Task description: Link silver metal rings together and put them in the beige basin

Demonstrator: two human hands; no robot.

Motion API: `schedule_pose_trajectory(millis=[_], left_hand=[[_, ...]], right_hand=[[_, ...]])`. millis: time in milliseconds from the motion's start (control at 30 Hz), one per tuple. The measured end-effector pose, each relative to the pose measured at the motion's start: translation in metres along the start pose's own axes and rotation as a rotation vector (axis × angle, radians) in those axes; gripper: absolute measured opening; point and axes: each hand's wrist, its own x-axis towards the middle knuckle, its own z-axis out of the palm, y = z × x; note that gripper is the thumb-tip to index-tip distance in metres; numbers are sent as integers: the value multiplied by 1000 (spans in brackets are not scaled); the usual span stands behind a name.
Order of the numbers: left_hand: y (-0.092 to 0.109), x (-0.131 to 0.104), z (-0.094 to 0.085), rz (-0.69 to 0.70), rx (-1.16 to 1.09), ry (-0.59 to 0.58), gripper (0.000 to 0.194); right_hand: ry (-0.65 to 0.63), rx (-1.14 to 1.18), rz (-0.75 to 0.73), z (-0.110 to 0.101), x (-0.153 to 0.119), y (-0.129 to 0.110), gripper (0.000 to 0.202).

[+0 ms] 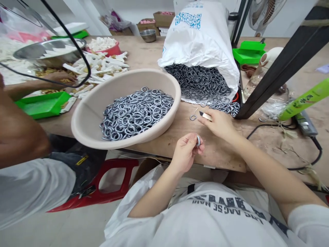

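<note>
Over tabletop (221, 156), left fingers (202, 147) closed, pinching ring (198, 141)

The bare left hand (185, 151) curls, thumb meeting fingers; the bare right hand (218, 123) lies farther forward, seemingly pinched.

On my remote feed: white wall (140, 8) along the back, cardboard boxes (164, 19) near it. I've got a big brown worktable (140, 55), wood-look top, scuffed, filling most of the upper view. Dark metal post (277, 65) runs slantwise on my right, fan (267, 16) beyond it. Red plastic stool (130, 169) lower left, pale floor (86, 224) around it. Light bright, fairly even.
</note>
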Motion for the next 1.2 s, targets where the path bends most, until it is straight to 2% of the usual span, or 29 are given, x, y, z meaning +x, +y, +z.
schedule_pose_trajectory(millis=[133, 200, 267, 333, 433, 500, 600, 700, 833, 967, 1133, 1200], left_hand=[[1, 0, -17, 4, 37, 47, 34], [4, 0, -23, 13, 5, 88, 33], [8, 2, -29, -3, -46, 127, 30], [9, 7, -32, -35, -96, 146, 26], [3, 15, -28, -53, -128, 146, 26], [-6, 17, -18, -35, -118, 120, 28], [-20, 16, -1, 32, -80, 78, 31], [-25, 12, 9, 103, -13, 94, 33], [-21, 8, 13, 151, 76, 124, 37], [-20, 6, 19, 180, 94, 162, 39], [-28, 5, 27, 152, 18, 158, 41], [-30, 4, 30, 126, 6, 156, 40]], right_hand=[[-114, -245, 10, 34, 41, -12, 36], [-114, -269, 9, 44, 49, -10, 34], [-86, -200, 18, 44, 49, -6, 31], [-81, -10, 52, 37, 39, -5, 25], [-62, 453, 105, 23, 9, -15, 22], [63, 695, 146, 21, -19, -28, 22], [221, 845, 223, 26, -56, -43, 20], [225, 922, 195, 26, -75, -42, 14], [139, 890, 133, 10, -77, -28, 18], [94, 860, 156, 0, -79, -22, 23], [123, 890, 111, 2, -88, -21, 19], [143, 863, 64, 2, -88, -19, 26]])
